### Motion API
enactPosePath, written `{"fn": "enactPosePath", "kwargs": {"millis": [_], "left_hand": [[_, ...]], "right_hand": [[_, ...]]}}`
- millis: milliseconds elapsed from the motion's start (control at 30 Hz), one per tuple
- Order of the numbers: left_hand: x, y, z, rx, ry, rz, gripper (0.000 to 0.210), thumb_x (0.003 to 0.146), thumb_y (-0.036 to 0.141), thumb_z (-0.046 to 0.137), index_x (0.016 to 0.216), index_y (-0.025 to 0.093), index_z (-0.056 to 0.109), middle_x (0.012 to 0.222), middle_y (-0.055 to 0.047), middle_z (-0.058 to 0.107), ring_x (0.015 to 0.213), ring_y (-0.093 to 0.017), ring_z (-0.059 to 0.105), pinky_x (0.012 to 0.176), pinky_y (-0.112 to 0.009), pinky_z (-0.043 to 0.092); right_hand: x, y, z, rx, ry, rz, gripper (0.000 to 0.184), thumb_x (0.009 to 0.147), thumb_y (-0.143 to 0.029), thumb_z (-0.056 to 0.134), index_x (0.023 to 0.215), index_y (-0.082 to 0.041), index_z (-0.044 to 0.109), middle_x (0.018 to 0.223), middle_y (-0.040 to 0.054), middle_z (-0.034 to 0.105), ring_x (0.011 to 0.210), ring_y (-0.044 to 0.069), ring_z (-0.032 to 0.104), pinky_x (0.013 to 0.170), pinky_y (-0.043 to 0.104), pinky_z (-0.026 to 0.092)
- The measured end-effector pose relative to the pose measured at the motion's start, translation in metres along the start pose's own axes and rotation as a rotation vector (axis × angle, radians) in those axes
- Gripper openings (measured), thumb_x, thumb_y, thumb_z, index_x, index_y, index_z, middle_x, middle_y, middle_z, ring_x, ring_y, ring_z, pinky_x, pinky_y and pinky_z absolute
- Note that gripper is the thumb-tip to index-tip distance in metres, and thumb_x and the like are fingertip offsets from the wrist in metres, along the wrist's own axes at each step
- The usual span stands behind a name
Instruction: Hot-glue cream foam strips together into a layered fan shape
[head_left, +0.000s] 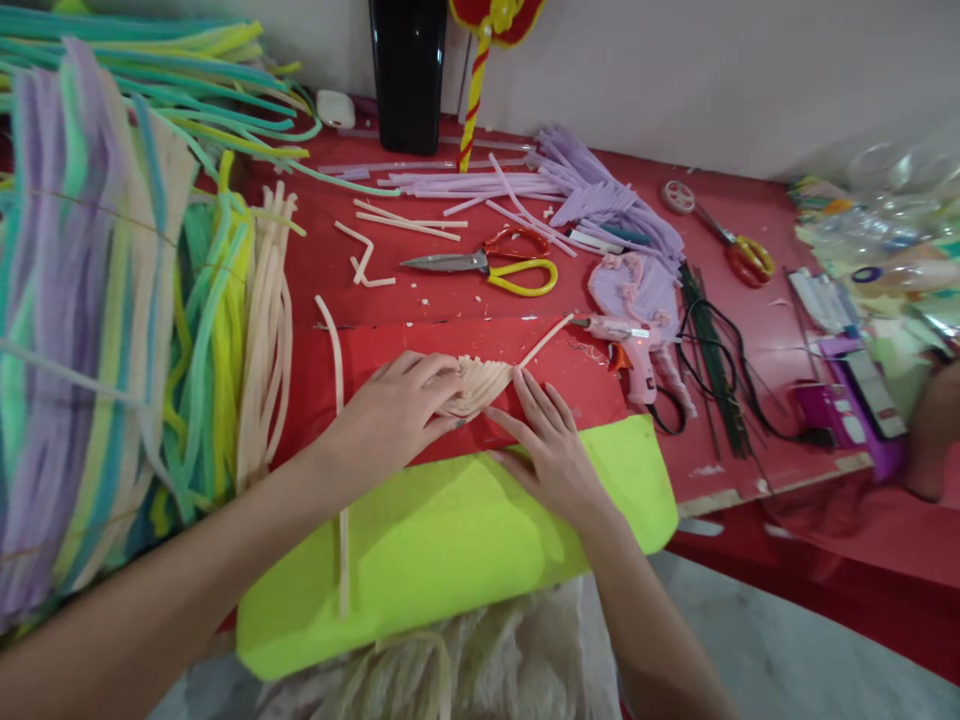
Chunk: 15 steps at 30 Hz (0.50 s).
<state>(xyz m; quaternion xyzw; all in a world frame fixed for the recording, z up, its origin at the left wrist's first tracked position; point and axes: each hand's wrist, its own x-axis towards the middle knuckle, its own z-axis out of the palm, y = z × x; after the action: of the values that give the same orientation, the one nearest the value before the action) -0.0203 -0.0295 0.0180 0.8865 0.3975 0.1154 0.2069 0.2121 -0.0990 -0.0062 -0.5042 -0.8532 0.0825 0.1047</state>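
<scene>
A cream piece of fuzzy pipe cleaners (484, 385), laid side by side in a tight fan, lies on the red tabletop between my hands. My left hand (401, 405) is closed on its left end, fingers curled over the top and thumb along the lower edge. One loose cream pipe cleaner (547, 338) sticks out from its right corner, up and to the right. My right hand (551, 445) rests with fingers stretched out, fingertips touching that corner and thumb apart below. Another single cream pipe cleaner (339, 360) lies left of the piece, running over the lime-green sheet (465, 540).
Scissors (487, 265) lie behind my hands, with purple pipe cleaners (592, 190) beyond. A pink glue gun (634, 345) with a black cord sits at right. Coloured pipe-cleaner bundles (97, 330) crowd the left. More scissors (727, 240) lie far right, near another person's arm (934, 430).
</scene>
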Motion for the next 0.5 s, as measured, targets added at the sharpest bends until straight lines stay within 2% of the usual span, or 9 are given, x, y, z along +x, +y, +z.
{"fn": "enactPosePath", "kwargs": {"millis": [100, 500], "left_hand": [[-0.0015, 0.0022, 0.0014, 0.046, -0.009, -0.006, 0.036, 0.090, 0.034, 0.057, 0.123, 0.020, 0.055, 0.132, -0.006, 0.054, 0.116, -0.025, 0.051, 0.098, -0.043, 0.046], [-0.0017, 0.0056, 0.0017, 0.094, 0.001, -0.004, 0.036, 0.090, 0.030, 0.057, 0.123, 0.018, 0.056, 0.130, -0.008, 0.056, 0.114, -0.026, 0.051, 0.096, -0.043, 0.047]], "right_hand": [[0.0000, 0.0004, 0.0002, -0.002, -0.005, 0.007, 0.046, 0.092, -0.038, 0.052, 0.136, -0.026, 0.047, 0.159, 0.0091, 0.009, 0.146, 0.026, 0.015, 0.115, 0.052, 0.026], [0.0003, -0.0009, -0.0014, 0.001, -0.001, 0.002, 0.045, 0.092, -0.038, 0.052, 0.136, -0.028, 0.047, 0.160, 0.0078, 0.008, 0.146, 0.026, 0.015, 0.115, 0.053, 0.026]]}}
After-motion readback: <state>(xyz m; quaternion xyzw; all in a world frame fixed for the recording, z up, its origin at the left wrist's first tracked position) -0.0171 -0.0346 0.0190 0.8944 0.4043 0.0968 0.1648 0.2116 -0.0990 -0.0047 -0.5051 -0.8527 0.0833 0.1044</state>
